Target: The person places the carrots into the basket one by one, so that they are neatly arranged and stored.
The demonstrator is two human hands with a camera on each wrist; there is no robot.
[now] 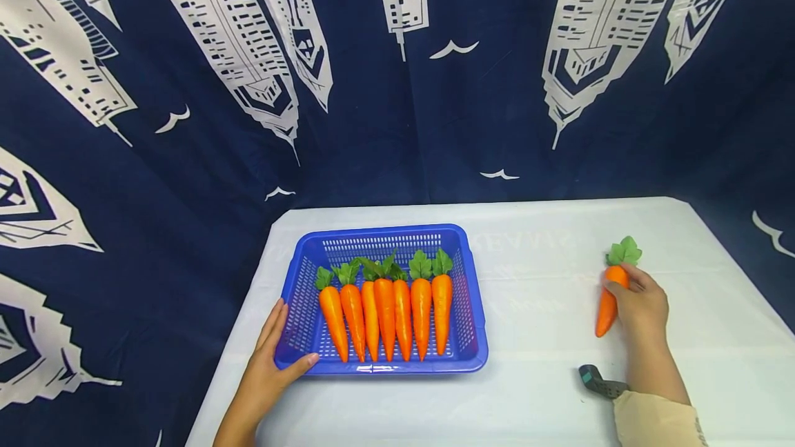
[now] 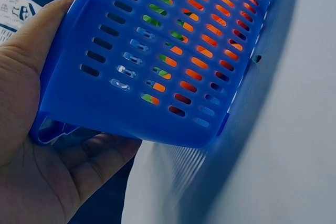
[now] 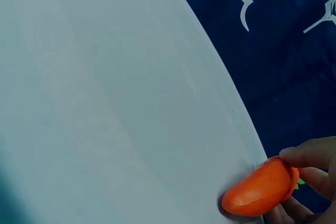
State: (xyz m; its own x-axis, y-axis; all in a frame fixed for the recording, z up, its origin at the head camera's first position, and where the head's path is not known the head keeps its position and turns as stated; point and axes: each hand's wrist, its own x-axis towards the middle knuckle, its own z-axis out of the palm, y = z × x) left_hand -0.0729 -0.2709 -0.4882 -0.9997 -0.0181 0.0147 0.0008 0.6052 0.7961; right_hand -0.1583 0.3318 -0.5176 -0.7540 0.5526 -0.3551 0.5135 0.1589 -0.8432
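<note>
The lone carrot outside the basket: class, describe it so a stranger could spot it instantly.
Start at the white table and find the blue slotted plastic basket on its left side. Look far right of it, where the right hand grips an orange toy carrot with green leaves. It alone lies outside the basket.

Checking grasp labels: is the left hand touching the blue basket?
Touching. Left wrist view shows the left hand against the blue basket corner, thumb on its wall.

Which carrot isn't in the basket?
The carrot held in the right hand, out on the table; the other seven lie side by side in the blue basket.
</note>
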